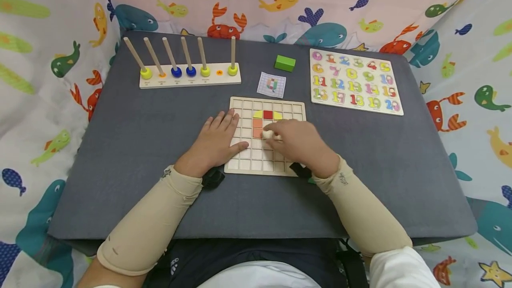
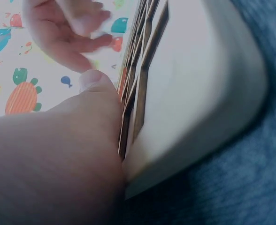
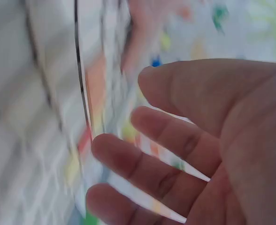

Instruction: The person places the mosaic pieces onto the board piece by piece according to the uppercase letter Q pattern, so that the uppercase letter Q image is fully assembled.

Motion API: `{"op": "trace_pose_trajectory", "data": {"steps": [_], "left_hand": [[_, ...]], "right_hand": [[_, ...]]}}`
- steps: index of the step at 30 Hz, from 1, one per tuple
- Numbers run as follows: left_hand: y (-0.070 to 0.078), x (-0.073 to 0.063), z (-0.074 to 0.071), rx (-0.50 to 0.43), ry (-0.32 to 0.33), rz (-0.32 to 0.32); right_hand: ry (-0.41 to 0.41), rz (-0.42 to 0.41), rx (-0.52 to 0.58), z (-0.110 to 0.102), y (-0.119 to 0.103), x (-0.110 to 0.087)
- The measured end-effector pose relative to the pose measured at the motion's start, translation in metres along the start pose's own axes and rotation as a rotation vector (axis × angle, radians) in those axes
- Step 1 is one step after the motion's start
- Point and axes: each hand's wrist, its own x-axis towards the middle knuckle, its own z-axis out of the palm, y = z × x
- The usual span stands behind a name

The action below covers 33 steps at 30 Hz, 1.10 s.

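Orange square tiles, two of them, run far-to-near on the pale wooden gridded board, just left of the right hand's fingertips. I judge that hand nearer; its grip looks relaxed and free, thumb apart from fingers. I see the left hand spread flat over the board's left edge, holding nothing. Right fingers hide cells beside the orange pair. Red and yellow tiles adjoin beyond; a white patterned card lies past the far edge.

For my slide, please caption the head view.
Left hand rests on a gridded wooden board; right hand over it, beside orange, red and yellow tiles.
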Motion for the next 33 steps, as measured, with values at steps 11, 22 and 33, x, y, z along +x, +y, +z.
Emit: {"op": "trace_pose_trajectory", "data": {"steps": [11, 22, 33], "left_hand": [[-0.008, -0.004, 0.009, -0.028, -0.017, -0.004], [-0.018, -0.020, 0.009, -0.054, -0.010, -0.028], [-0.004, 0.005, 0.009, -0.017, -0.002, 0.025]], "right_hand": [[-0.159, 0.385, 0.325, -0.008, 0.093, -0.038], [0.189, 0.268, 0.102, 0.024, 0.071, -0.017], [0.004, 0.364, 0.348, 0.011, 0.100, -0.035]]}}
